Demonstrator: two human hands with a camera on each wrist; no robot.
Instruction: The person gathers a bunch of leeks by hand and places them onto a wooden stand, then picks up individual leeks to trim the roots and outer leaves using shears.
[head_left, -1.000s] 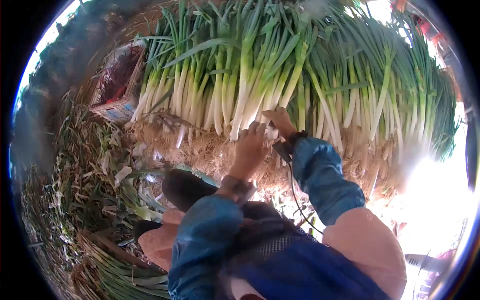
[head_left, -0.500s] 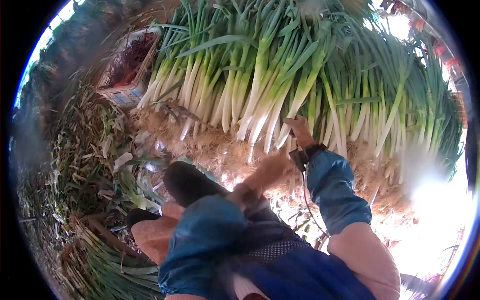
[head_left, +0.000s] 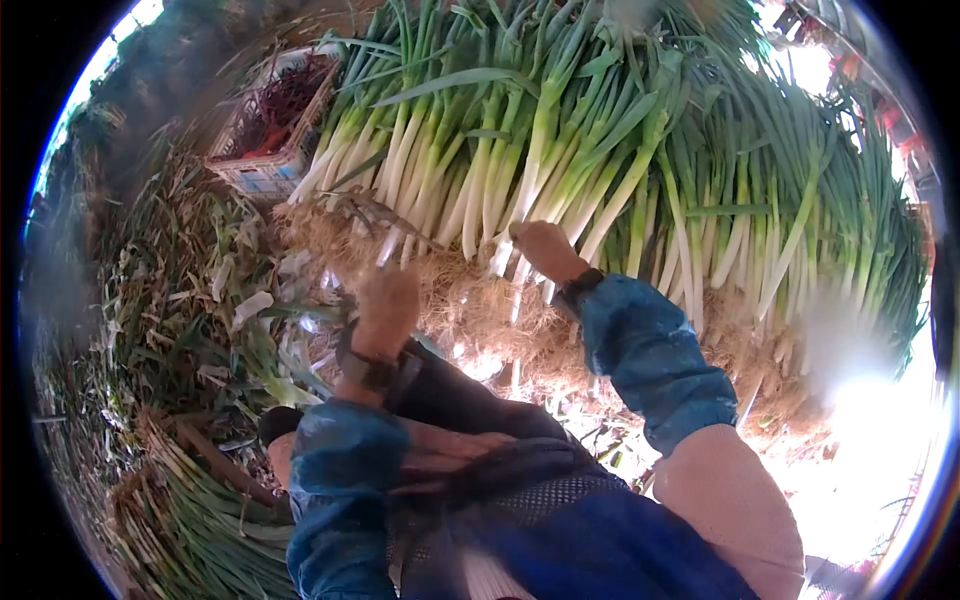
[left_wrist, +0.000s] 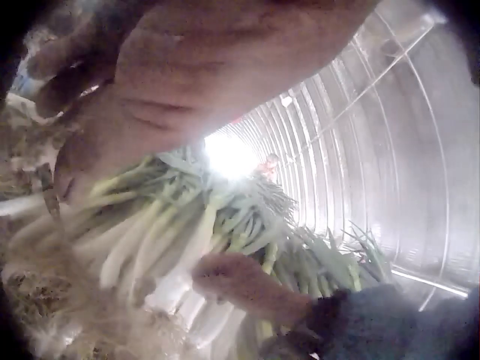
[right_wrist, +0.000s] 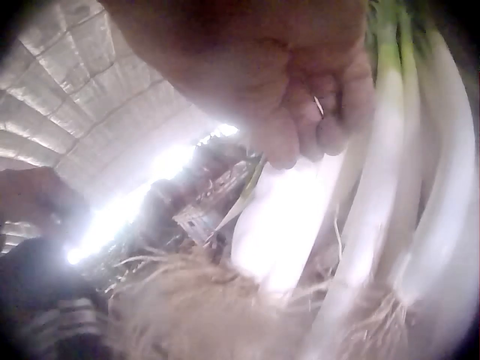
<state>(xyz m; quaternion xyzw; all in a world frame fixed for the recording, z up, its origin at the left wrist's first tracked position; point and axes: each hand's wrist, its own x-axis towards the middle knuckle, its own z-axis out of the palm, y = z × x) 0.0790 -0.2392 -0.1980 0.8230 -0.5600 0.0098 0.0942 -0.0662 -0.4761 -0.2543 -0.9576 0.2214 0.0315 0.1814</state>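
A long row of leeks (head_left: 540,165) lies with white stalks and shaggy roots toward the person. The right hand (head_left: 548,250) is at the white ends in the middle of the row; in the right wrist view its curled fingers (right_wrist: 307,124) grip a thick white leek stalk (right_wrist: 281,217). Off to the left, the blurred left hand (head_left: 387,312) hovers by the roots (head_left: 470,290). In the left wrist view the left hand (left_wrist: 202,75) has its thumb apart from loosely bent fingers, with nothing seen held, and the right hand (left_wrist: 244,281) shows beyond it.
A plastic crate (head_left: 262,172) with reddish contents stands at the row's left end. Leaf scraps (head_left: 190,290) cover the ground on the left, and a bundle of thin green stalks (head_left: 215,530) lies at lower left. The person's legs are below the roots.
The left hand has left the stalks beside the right hand, dropping toward the lap, then swinging left. The right hand has moved right, then back left along the white ends.
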